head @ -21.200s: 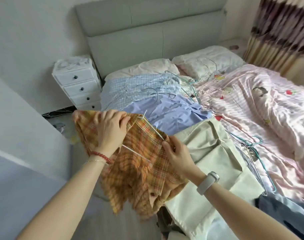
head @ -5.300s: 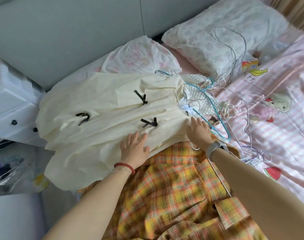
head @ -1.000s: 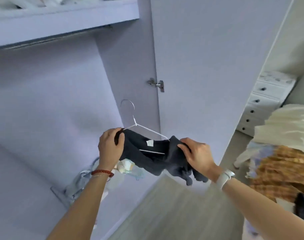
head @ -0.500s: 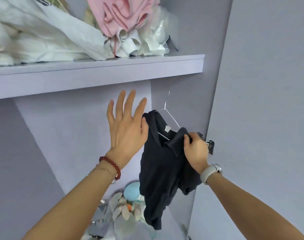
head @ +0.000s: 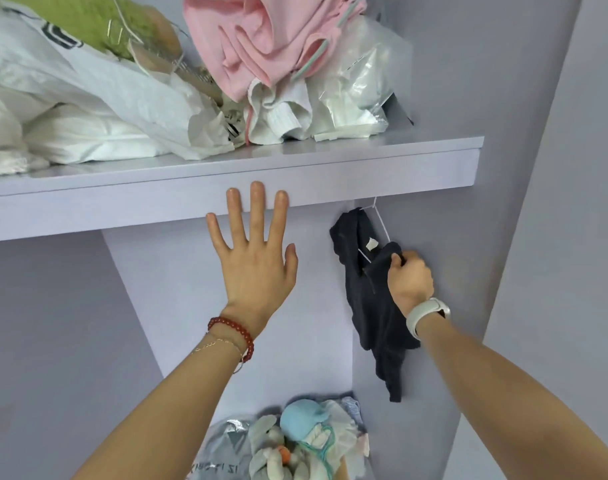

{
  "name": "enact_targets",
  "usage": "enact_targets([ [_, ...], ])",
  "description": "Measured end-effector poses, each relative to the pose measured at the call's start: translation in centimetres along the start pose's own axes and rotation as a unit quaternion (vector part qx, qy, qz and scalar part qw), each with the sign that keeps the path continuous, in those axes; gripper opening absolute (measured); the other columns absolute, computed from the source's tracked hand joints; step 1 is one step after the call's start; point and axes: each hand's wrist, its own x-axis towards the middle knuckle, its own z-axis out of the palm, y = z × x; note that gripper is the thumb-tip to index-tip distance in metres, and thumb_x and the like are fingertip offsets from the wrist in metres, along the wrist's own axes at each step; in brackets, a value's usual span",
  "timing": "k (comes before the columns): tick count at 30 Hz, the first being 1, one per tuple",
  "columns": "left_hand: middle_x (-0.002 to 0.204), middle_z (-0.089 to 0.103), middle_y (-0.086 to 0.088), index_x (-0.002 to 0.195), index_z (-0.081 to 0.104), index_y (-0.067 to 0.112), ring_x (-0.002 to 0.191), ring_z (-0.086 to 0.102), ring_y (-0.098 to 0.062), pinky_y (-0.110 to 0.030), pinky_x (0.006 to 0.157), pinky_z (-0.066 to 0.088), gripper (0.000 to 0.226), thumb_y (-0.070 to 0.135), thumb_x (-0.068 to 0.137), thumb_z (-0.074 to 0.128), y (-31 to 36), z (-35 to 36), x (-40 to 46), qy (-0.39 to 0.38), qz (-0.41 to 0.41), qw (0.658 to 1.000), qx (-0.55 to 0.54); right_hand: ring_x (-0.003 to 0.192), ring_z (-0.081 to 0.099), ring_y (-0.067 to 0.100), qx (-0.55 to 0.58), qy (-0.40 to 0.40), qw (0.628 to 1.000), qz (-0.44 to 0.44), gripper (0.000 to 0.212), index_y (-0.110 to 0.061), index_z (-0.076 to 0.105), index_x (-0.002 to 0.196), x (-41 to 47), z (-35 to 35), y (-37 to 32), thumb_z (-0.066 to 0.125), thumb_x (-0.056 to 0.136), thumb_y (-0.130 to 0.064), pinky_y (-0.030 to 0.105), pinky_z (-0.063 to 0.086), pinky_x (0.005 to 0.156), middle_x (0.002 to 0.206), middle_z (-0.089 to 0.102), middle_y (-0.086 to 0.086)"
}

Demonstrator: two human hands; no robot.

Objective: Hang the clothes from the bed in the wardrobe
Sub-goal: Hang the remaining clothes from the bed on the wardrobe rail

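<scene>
Nearest, at the bottom of the wardrobe (head: 503,98), lies a heap of soft things: a pale blue ball-like toy (head: 304,420), grey plush pieces and a silvery bag (head: 223,448).

Above that heap both forearms reach up into the wardrobe. The left hand (head: 252,268) is held up flat with its fingers (head: 257,202) straight and spread, holding nothing; their tips lie over the front edge of the shelf (head: 364,171), though whether they touch it cannot be told. A red bead bracelet (head: 233,332) and a thin chain circle that wrist.

To the right, the right hand (head: 409,282), with a white watch (head: 427,315) on its wrist, has its fingers curled tight around a fold of the dark garment (head: 371,306). The garment sits on a thin white wire hanger (head: 377,220) and droops down beside the wardrobe's right inner wall. The hanger's top runs up behind the shelf edge, so its hook is hidden.

Farthest, on top of the shelf, are piled white bags (head: 98,88), a pink garment (head: 268,39), a green cloth (head: 94,26) and clear plastic wrapping (head: 368,74).
</scene>
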Motion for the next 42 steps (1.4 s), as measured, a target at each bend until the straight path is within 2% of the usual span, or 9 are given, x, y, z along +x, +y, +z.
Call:
enact_targets([
  [7, 0.149, 0.012, -0.012, 0.145, 0.02, 0.016, 0.136, 0.007, -0.038, -0.062, 0.105, 0.005, 0.08, 0.03, 0.077, 0.06, 0.3, 0.4, 0.2, 0.027, -0.001, 1.0, -0.01, 0.104, 0.054, 0.042, 0.001, -0.01, 1.0, -0.014, 0.031, -0.006, 0.053, 0.122, -1.0, -0.6, 2.6, 0.043, 0.096, -0.021, 0.041, 0.043, 0.083, 0.113, 0.062, 0.021],
  [12, 0.152, 0.016, -0.014, 0.145, 0.022, 0.017, 0.14, 0.004, -0.035, -0.06, 0.108, 0.006, 0.075, 0.024, 0.079, 0.055, 0.9, -0.3, -0.7, 0.008, -0.018, 0.997, -0.078, 0.111, 0.049, 0.035, -0.011, -0.026, 0.997, -0.067, 0.043, -0.009, 0.039, 0.137, -3.9, -2.0, 2.5, 0.042, 0.095, -0.011, 0.043, 0.041, 0.094, 0.126, 0.045, 0.016],
  [15, 0.151, 0.023, -0.017, 0.142, 0.032, 0.016, 0.14, 0.012, -0.037, -0.063, 0.107, 0.009, 0.066, 0.025, 0.079, 0.051, 1.8, -0.7, -3.5, -0.038, -0.029, 0.988, -0.145, 0.118, 0.042, 0.033, -0.055, -0.021, 0.991, -0.124, 0.049, -0.007, 0.034, 0.139, -7.2, -3.5, 3.4, 0.046, 0.093, -0.01, 0.042, 0.036, 0.101, 0.13, 0.043, 0.016],
  [21, 0.145, 0.035, -0.02, 0.135, 0.045, 0.012, 0.133, 0.031, -0.042, -0.065, 0.103, 0.021, 0.057, 0.025, 0.08, 0.051, 4.3, -2.1, -11.9, -0.209, -0.01, 0.935, -0.285, 0.122, 0.047, 0.038, -0.182, 0.035, 0.96, -0.21, 0.046, -0.002, 0.049, 0.129, -16.3, -8.1, 7.1, 0.057, 0.084, -0.002, 0.05, 0.039, 0.1, 0.132, 0.052, 0.016],
  [24, 0.149, 0.028, -0.017, 0.137, 0.043, 0.013, 0.138, 0.024, -0.037, -0.057, 0.108, 0.018, 0.055, 0.018, 0.084, 0.059, 5.3, -3.6, -16.9, -0.294, 0.023, 0.892, -0.344, 0.121, 0.048, 0.04, -0.226, 0.05, 0.959, -0.166, 0.047, 0.0, 0.052, 0.126, -22.8, -10.4, 9.7, 0.061, 0.08, 0.0, 0.056, 0.041, 0.097, 0.129, 0.054, 0.019],
  [28, 0.138, 0.042, -0.023, 0.127, 0.053, 0.004, 0.126, 0.041, -0.042, -0.059, 0.1, 0.033, 0.055, 0.002, 0.073, 0.066, 6.7, -6.7, -23.9, -0.34, 0.067, 0.837, -0.424, 0.121, 0.048, 0.038, -0.267, 0.06, 0.961, -0.04, 0.044, -0.003, 0.054, 0.125, -33.6, -13.3, 13.5, 0.059, 0.082, -0.003, 0.054, 0.039, 0.099, 0.128, 0.056, 0.016],
  [31, 0.133, 0.049, -0.022, 0.124, 0.055, 0.002, 0.123, 0.046, -0.039, -0.059, 0.1, 0.033, 0.05, 0.003, 0.075, 0.067, 8.8, -11.0, -29.2, -0.392, 0.152, 0.78, -0.464, 0.129, 0.04, 0.03, -0.306, 0.05, 0.946, 0.093, 0.041, -0.008, 0.05, 0.13, -42.5, -16.2, 16.2, 0.052, 0.089, -0.011, 0.046, 0.029, 0.108, 0.135, 0.05, 0.01],
  [36, 0.142, 0.041, -0.003, 0.134, 0.045, 0.015, 0.136, 0.03, -0.018, -0.044, 0.111, 0.012, 0.044, 0.019, 0.09, 0.047, 12.6, -19.7, -37.2, -0.448, 0.367, 0.649, -0.493, 0.122, 0.047, 0.03, -0.33, 0.126, 0.893, 0.279, 0.035, -0.007, 0.057, 0.122, -57.7, -21.8, 18.0, 0.048, 0.088, -0.01, 0.044, 0.033, 0.103, 0.129, 0.055, 0.011],
  [42, 0.111, 0.063, -0.019, 0.11, 0.063, 0.0, 0.104, 0.059, -0.034, -0.046, 0.09, 0.044, 0.034, 0.004, 0.077, 0.065, 15.1, -32.8, -44.6, -0.413, 0.522, 0.454, -0.592, 0.126, 0.041, 0.024, -0.323, 0.247, 0.778, 0.478, 0.037, -0.011, 0.052, 0.127, -75.9, -24.8, 17.1, 0.044, 0.092, -0.013, 0.035, 0.029, 0.105, 0.134, 0.05, 0.005],
])
